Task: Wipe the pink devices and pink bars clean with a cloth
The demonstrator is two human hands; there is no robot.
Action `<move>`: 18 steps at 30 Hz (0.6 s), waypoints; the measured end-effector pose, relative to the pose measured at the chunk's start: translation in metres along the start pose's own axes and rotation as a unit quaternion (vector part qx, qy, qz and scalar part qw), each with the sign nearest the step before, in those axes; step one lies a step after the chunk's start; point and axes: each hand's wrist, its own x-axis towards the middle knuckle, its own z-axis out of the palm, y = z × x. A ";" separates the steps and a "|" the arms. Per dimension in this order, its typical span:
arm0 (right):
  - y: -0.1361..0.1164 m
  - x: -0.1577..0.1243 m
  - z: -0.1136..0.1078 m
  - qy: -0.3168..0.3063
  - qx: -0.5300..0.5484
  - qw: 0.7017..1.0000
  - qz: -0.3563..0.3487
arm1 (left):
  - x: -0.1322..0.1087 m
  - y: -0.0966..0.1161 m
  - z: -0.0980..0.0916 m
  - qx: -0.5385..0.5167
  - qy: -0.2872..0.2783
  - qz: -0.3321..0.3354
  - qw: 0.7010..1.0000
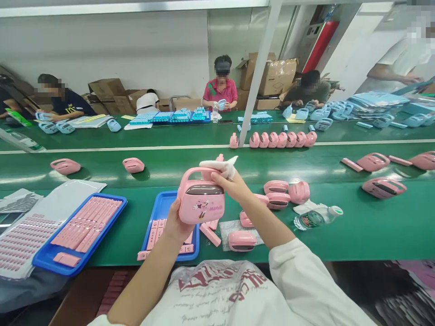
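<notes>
A pink handled case (201,203) with a cartoon mouse figure and a dark strip on its front is held up above the green table. My left hand (178,222) grips its lower left side. At the top right, near the handle, my right hand (226,179) is closed on a white cloth (220,166), pressed against the case. Below sits a blue tray (159,199) with pink bar-shaped pieces in it. Loose pink bars (210,234) lie just right of that tray. Another pink case (242,241) rests on clear bubble wrap (226,228).
Several pink cases (278,200) and a plastic bottle (317,217) lie to the right. A second blue tray (76,267) and sticker sheets (20,244) are at left. Beyond a row of pink cases (282,140), co-workers (220,88) handle blue cases. A slanted metal post (260,72) stands ahead.
</notes>
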 end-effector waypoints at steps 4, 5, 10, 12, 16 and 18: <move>0.017 -0.002 0.001 0.082 0.104 0.991 0.028 | 0.000 -0.004 0.008 0.028 -0.004 -0.019 0.999; 0.023 -0.003 0.001 0.110 0.127 0.985 0.031 | 0.000 -0.006 0.009 0.038 0.002 -0.015 0.999; 0.043 -0.010 0.000 0.207 0.135 0.969 0.016 | -0.004 -0.020 0.007 0.106 0.059 0.073 0.990; 0.041 -0.014 -0.001 0.199 0.095 0.975 0.006 | -0.005 -0.024 0.007 0.144 0.100 0.086 0.981; 0.022 -0.027 -0.006 0.106 0.115 0.988 0.010 | -0.004 -0.029 0.005 0.145 0.072 0.071 0.984; 0.012 -0.035 -0.009 0.081 0.129 0.988 0.010 | -0.002 -0.031 0.004 0.123 0.019 0.065 0.990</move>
